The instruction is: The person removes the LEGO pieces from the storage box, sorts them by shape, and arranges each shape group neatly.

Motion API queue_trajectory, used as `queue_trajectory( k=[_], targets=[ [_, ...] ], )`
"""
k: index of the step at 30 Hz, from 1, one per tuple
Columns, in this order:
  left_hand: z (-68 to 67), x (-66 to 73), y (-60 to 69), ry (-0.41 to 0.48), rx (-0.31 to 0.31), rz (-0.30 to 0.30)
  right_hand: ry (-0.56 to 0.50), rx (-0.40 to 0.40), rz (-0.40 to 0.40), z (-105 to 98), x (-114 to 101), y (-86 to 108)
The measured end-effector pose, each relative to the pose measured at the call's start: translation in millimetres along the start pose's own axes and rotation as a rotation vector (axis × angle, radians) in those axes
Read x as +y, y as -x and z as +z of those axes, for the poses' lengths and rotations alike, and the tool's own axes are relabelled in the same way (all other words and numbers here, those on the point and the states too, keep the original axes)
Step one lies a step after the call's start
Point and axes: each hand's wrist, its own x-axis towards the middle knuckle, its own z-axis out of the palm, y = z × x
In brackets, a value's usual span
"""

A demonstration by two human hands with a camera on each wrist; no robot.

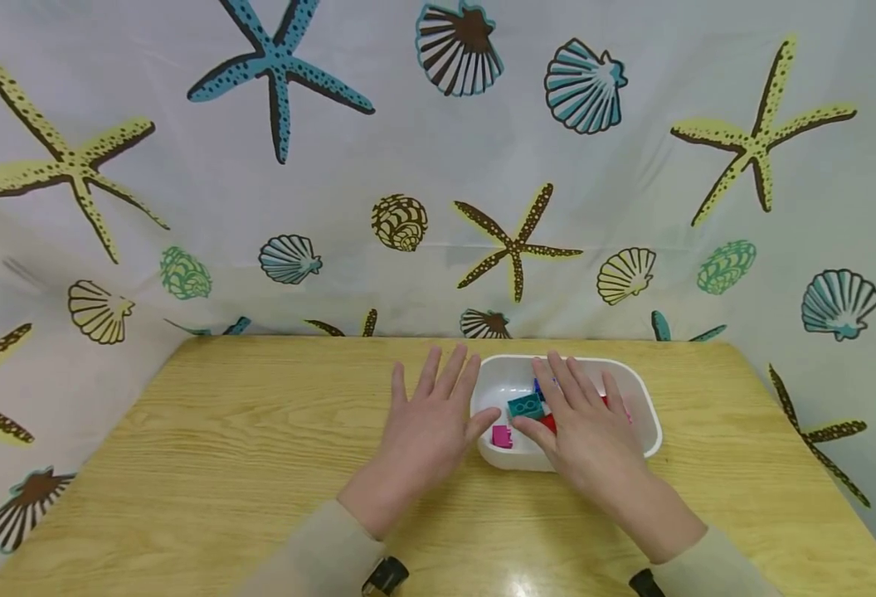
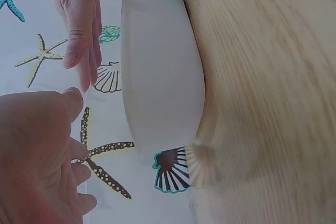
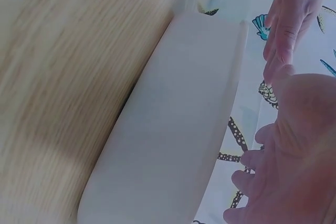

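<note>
plainly | left grip (image 1: 429, 421), right grip (image 1: 593, 424) outspread | white tub (image 1: 516, 459) on wooden tabletop (image 1: 244, 448) | shell-patterned backdrop (image 1: 378, 157)

wood-grain table (image 1: 221, 448), white cloth (image 1: 416, 145) behind it, printed blue and yellow starfish (image 1: 277, 60), shells (image 1: 586, 87)

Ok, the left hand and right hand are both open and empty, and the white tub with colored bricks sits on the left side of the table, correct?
Not quite: the white tub with colored bricks sits right of the table's middle, as the head view shows. The left hand and right hand are indeed open and empty.
</note>
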Motion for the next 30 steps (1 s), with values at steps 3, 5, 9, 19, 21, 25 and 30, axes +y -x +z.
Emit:
queue_trajectory(
  k=[3, 5, 9, 19, 21, 25, 30],
  targets=[
    [2.5, 2.9, -2.1, 0.009, -0.001, -0.001, 0.006, -0.004, 0.009, -1, 5, 1.8],
    [4.4, 4.8, -3.9, 0.012, -0.003, -0.003, 0.023, -0.002, 0.006, -2, 7, 2.8],
    [7.9, 8.8, -7.3, 0.020, -0.021, -0.002, 0.037, 0.001, 0.011, -4, 13, 5.3],
    [16.8, 18.0, -10.8, 0.063, -0.040, 0.009, -0.012, 0.007, 0.052, -6, 28, 12.2],
    [18.3, 19.4, -10.8, 0.072, -0.047, 0.007, -0.019, 0.004, 0.058, -6, 32, 13.5],
    [19.9, 20.9, -10.8, 0.078, -0.056, -0.007, -0.023, 0.010, 0.055, -8, 41, 16.3],
    [22.0, 20.2, -10.5, 0.073, -0.061, -0.015, -0.040, 0.005, 0.069, -8, 52, 20.4]
  ],
)
